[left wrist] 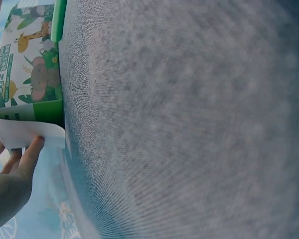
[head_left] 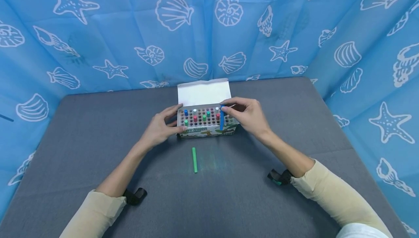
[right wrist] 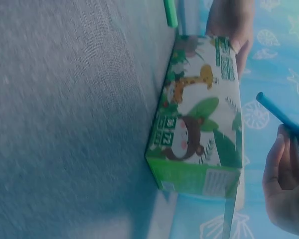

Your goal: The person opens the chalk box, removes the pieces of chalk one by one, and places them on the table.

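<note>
A picture-printed cardboard box (head_left: 209, 133) of chalk stands on the table, its white lid (head_left: 204, 92) raised at the back. Several colored chalk sticks poke up from the holes in its top. My left hand (head_left: 158, 127) grips the box's left end, thumb at the front and fingers toward the back. Between thumb and fingers, my right hand (head_left: 251, 117) pinches a blue chalk stick (head_left: 222, 121) over the right part of the holes. In the right wrist view that blue stick (right wrist: 276, 108) is held clear above the box, slanting from the fingertips.
A green chalk stick (head_left: 194, 160) lies on the grey table (head_left: 209, 201) in front of the box, with a faint greenish smear beside it. Behind the table and along its sides hangs a blue curtain (head_left: 209, 30) printed with shells and starfish.
</note>
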A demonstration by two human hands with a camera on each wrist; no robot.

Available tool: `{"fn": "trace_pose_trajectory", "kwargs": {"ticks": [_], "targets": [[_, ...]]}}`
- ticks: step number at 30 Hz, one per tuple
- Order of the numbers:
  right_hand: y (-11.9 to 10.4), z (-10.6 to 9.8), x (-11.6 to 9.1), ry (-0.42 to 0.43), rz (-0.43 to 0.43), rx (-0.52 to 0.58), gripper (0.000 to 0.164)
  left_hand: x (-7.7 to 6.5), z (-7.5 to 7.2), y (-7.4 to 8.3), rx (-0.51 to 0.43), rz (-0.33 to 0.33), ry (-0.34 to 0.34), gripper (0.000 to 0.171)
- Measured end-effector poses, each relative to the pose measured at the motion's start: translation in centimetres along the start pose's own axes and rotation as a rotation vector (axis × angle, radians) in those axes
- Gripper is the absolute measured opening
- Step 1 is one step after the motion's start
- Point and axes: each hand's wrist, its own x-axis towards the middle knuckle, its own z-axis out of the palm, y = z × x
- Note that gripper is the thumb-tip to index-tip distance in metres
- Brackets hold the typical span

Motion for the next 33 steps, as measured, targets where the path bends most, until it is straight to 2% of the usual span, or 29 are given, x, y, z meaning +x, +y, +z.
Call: {"fn": "trace_pose_trajectory", "kwargs": {"ticks": [7,17,22,33], "targets": [[-0.2,1.1,-0.7,-0.067,0.106,0.054,0.02,0.0,0.1,-0.1,-0.001,0.002,-0.006,0.078],[-0.1,2.9,-1.7,-0.165,0.165,0.123,0.018,-0.2,0.2,-0.4,-0.006,-0.006,0.004,0.077],[0.0,3.6,-2.1,-0.207,0.197,0.173,0.018,0.0,0.3,-0.4,0.02,-0.001,0.017,0.079],[0.8,5.2,-2.8,-0.293,0.251,0.212,0.021,0.1,0.2,-0.2,0.015,-0.001,0.02,0.08]]}}
